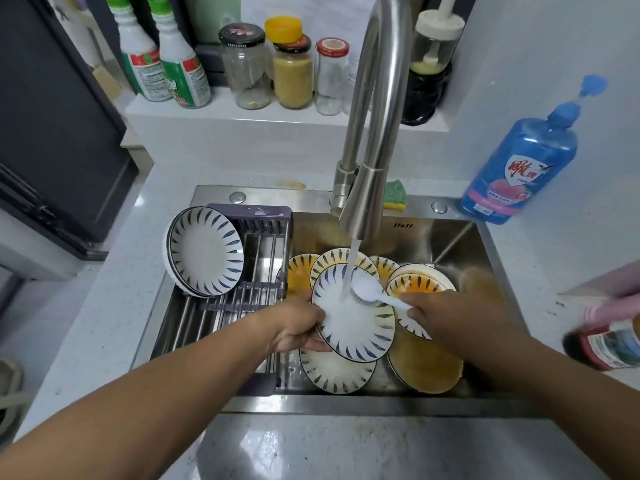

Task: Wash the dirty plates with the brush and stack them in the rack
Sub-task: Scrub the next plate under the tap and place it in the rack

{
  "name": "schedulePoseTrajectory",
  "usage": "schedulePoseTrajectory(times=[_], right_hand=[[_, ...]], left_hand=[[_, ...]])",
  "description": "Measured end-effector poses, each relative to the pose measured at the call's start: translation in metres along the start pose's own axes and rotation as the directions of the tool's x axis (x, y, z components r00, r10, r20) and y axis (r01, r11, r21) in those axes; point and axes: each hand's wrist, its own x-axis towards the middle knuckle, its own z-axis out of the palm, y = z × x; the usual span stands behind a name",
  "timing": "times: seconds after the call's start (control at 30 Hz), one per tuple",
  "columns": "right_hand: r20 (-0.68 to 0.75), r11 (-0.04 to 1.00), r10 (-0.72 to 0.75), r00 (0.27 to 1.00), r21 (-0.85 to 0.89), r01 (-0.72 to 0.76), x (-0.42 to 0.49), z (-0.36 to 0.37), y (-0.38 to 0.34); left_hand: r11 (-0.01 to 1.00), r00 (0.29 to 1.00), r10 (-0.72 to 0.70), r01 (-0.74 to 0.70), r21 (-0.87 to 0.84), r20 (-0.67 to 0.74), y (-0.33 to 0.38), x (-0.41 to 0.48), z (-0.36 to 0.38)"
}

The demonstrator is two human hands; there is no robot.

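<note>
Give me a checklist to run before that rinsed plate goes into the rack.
1. Plate face clean: ok. The held plate looks white under the water stream.
2. Grip: ok. The left hand holds the plate's left rim.
3. Brush off the plate: not ok. The right hand holds the brush against it.
4. Room in the rack: ok. Clean plates lean at its left end; bars to their right are bare.
5. Underside clean: cannot tell, hidden.

Pale speckled counter (114, 306) – steel sink (450, 233) set in, blue soap bottle (523, 164), green-yellow sponge (395, 195), red-labelled bottle (609, 344).
</note>
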Motion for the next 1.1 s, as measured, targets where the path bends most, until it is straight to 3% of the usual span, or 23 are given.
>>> schedulePoseTrajectory(times=[0.1, 0.23, 0.33, 0.43, 0.57, 0.77, 0.83, 0.97, 1.1], right_hand=[[-0.007, 0.989, -0.060, 0.998, 0.133, 0.061, -0.001, 0.001, -0.020], [0.053, 0.978, -0.133, 0.990, 0.170, 0.122, -0.032, 0.005, -0.029], [0.135, 0.996, -0.069, 0.988, 0.058, 0.062, -0.062, 0.010, -0.018], [0.081, 0.999, 0.037, 0.996, -0.031, -0.034, -0.066, 0.010, -0.010], [-0.017, 0.991, 0.018, 1.000, 0.136, -0.015, -0.035, -0.002, -0.025], [0.034, 0.952, -0.163, 0.986, 0.268, 0.148, -0.045, 0.007, -0.030], [0.034, 0.961, -0.180, 0.983, 0.221, 0.168, -0.058, 0.006, -0.016], [0.058, 0.980, -0.184, 0.981, -0.069, 0.188, -0.060, -0.001, 0.024], [-0.029, 0.994, -0.096, 0.995, -0.053, 0.095, -0.036, -0.010, 0.054]], left_hand=[[0.996, 0.996, -0.054, 0.058, -0.065, 0.066, -0.003, -0.015, -0.003], [0.981, 0.995, -0.025, 0.043, -0.191, 0.097, -0.008, -0.030, -0.012], [0.968, 0.998, -0.014, 0.029, -0.249, 0.064, -0.020, -0.038, -0.017], [0.974, 0.996, -0.018, 0.037, -0.224, 0.087, -0.030, -0.045, -0.011], [0.975, 0.992, 0.001, 0.028, -0.221, 0.128, -0.027, -0.045, 0.002], [0.951, 0.990, 0.017, 0.027, -0.308, 0.139, -0.023, -0.043, 0.006], [0.941, 0.987, 0.040, 0.014, -0.337, 0.153, -0.026, -0.045, 0.009], [0.909, 0.992, 0.081, -0.032, -0.415, 0.101, -0.028, -0.047, 0.018], [0.916, 0.993, 0.086, -0.046, -0.400, 0.083, -0.030, -0.043, 0.041]])
